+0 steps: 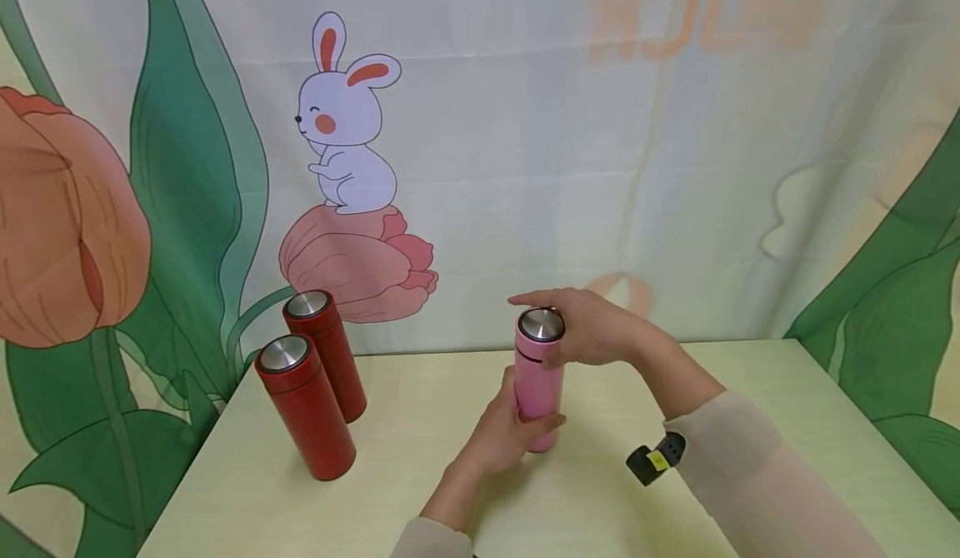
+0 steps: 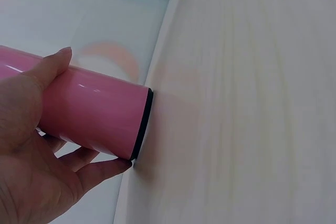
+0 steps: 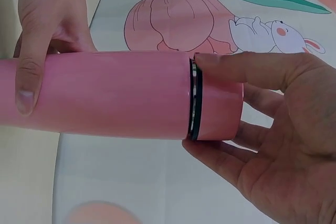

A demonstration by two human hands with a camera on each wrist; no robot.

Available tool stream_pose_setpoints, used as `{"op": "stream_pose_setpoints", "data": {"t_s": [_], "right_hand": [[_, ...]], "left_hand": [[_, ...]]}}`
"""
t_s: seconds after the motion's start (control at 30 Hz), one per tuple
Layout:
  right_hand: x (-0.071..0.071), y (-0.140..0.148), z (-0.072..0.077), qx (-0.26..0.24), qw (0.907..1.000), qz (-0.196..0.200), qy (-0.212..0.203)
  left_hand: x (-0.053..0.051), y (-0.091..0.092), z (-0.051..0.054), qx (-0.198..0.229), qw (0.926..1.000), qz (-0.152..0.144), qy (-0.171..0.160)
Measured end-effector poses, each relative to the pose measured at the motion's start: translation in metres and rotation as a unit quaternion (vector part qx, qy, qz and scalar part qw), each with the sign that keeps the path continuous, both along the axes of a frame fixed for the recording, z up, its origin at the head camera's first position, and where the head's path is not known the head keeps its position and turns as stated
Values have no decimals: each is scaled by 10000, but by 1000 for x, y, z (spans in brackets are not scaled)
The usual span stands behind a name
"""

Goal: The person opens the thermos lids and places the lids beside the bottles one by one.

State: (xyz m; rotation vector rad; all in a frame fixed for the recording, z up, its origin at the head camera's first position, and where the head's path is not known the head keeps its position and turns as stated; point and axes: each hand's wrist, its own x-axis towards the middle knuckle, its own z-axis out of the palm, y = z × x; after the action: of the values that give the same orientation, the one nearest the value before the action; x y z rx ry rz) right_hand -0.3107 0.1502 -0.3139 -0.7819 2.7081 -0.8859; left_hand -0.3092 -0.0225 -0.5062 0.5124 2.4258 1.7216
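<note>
A pink thermos bottle stands upright, or nearly so, on the table. My left hand grips its lower body, thumb on one side and fingers on the other. In the left wrist view the black base rim shows close to the tabletop. At the top, my right hand holds the pink lid between thumb and fingers. A narrow dark and silvery band shows between lid and body in the right wrist view. The lid's top is a silver disc.
Two red thermos bottles with silver-topped lids, a nearer one and a farther one, stand at the left of the pale table. Behind the table hangs a printed cloth with a rabbit and flowers.
</note>
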Motion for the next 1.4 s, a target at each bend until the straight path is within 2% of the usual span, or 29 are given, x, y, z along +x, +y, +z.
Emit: {"op": "stream_pose_setpoints", "data": {"t_s": [0.13, 0.27, 0.5, 0.67, 0.83, 1.07, 1.4], "right_hand": [[2, -2, -4, -5, 9999, 55, 126], [4, -7, -5, 342, 9975, -25, 624], [17, -21, -3, 1000, 9832, -895, 1241], [22, -31, -5, 1270, 9718, -1188, 1594], [22, -35, -7, 1200, 9679, -1336, 1761], [21, -37, -7, 1263, 9652, -1331, 1862], [21, -37, -5, 1380, 9655, -1200, 1852]], "left_hand": [[-1, -3, -1, 46, 9999, -143, -56], [0, -6, -1, 92, 9995, -265, -114], [0, -10, -1, 117, 9990, -373, -210], [-1, -10, -2, 112, 9990, -341, -252], [-2, -7, -3, 22, 9996, -154, -234], [-1, -3, -3, -44, 9999, 113, 35], [-2, -2, -2, -53, 10000, 54, -13]]}}
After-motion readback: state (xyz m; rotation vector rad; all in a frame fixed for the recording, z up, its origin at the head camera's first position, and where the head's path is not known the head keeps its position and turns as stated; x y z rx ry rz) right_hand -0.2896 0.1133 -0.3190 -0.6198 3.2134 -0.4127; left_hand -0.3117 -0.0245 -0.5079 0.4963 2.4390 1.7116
